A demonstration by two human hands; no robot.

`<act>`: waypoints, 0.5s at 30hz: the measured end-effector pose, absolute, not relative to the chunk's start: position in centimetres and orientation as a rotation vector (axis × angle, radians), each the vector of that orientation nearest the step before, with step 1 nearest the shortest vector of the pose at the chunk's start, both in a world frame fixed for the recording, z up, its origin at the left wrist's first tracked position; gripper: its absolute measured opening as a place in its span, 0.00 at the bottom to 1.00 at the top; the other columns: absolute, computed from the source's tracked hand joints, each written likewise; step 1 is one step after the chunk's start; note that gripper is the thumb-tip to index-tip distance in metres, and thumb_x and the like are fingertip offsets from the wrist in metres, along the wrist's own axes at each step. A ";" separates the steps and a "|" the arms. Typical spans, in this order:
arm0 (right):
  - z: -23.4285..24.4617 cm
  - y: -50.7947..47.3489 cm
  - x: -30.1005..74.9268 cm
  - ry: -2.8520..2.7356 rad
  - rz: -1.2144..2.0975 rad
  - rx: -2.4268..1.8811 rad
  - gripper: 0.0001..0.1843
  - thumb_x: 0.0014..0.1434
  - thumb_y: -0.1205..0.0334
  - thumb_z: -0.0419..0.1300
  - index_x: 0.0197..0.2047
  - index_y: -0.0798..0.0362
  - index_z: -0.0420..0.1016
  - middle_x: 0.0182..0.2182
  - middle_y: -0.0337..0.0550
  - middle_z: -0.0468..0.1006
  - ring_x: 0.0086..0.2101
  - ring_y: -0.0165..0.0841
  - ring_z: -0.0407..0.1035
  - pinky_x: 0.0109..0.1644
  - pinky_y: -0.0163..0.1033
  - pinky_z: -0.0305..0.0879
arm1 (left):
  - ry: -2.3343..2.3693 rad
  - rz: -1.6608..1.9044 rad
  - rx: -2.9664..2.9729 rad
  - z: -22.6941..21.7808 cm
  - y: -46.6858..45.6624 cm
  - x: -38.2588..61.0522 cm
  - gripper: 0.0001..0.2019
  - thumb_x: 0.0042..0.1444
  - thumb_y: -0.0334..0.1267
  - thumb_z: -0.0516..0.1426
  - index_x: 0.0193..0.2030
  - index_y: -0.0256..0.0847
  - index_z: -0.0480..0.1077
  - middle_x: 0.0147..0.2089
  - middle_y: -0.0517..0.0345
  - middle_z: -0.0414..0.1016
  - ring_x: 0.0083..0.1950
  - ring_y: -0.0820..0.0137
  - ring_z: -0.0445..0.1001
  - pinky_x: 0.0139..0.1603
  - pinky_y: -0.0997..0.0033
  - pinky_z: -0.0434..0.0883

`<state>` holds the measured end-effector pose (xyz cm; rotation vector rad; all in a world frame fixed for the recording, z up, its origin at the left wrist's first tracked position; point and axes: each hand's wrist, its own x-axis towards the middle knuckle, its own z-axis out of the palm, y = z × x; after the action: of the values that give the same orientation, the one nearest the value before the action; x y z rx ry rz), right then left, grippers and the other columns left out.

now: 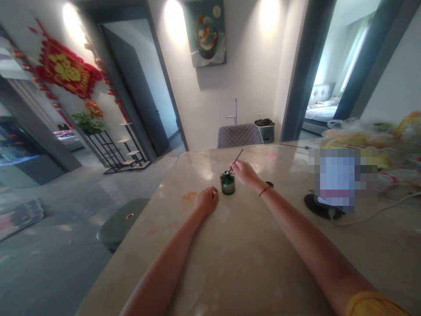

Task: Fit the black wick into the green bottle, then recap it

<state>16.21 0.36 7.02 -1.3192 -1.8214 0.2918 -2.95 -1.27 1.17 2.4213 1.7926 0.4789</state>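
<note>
Head | R hand [244, 172] pinching stick [240, 154] @ bottle [227, 184] | L hand [206, 200] on glossy tbl [246, 254], grip unclear | chair [240, 136], wall pic [206, 33]

Standing upright on the pale, glossy tabletop [253, 245], I see a small, squat, dark green bottle [227, 185] that looks like glass, with rounded shoulders, a short neck and a label bearing a reddish mark on its front, the details too small to make out from here. A thin, straight, dark stick [238, 156] leans at a slant over it, pinched in the fingers of the right hand [242, 171], its upper end pointing up and off to the right; its lower end meets the uncapped mouth, how deep I can't tell.
</note>
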 end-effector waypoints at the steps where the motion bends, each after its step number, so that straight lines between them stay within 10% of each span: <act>1: 6.8 0.5 16.2 -1.804 0.326 -1.309 0.15 0.62 0.59 0.46 0.34 0.56 0.71 0.30 0.44 0.76 0.31 0.29 0.70 0.35 0.32 0.61 | 1.789 0.482 2.425 1.2 -1.3 -2.9 0.12 0.56 0.38 0.48 0.43 0.42 0.69 0.36 0.56 0.74 0.38 0.70 0.70 0.39 0.73 0.63; 8: 4.9 1.8 16.8 -1.714 0.595 -1.216 0.10 0.54 0.60 0.56 0.38 0.57 0.70 0.32 0.45 0.76 0.33 0.29 0.70 0.37 0.33 0.65 | 1.817 0.469 2.395 1.1 -1.3 -2.8 0.12 0.56 0.38 0.48 0.44 0.42 0.68 0.37 0.56 0.74 0.39 0.70 0.70 0.39 0.73 0.63; 15: 1.8 1.8 16.2 -1.787 0.812 -1.142 0.29 0.39 0.63 0.68 0.45 0.56 0.65 0.42 0.49 0.73 0.40 0.32 0.70 0.45 0.39 0.65 | 1.779 0.493 2.455 0.8 -1.0 -3.1 0.11 0.56 0.37 0.48 0.43 0.42 0.68 0.37 0.56 0.74 0.38 0.70 0.71 0.39 0.73 0.63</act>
<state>16.22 1.83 1.83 -1.1417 -1.7875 0.8122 -3.07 -0.97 0.76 2.4547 1.7789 0.4927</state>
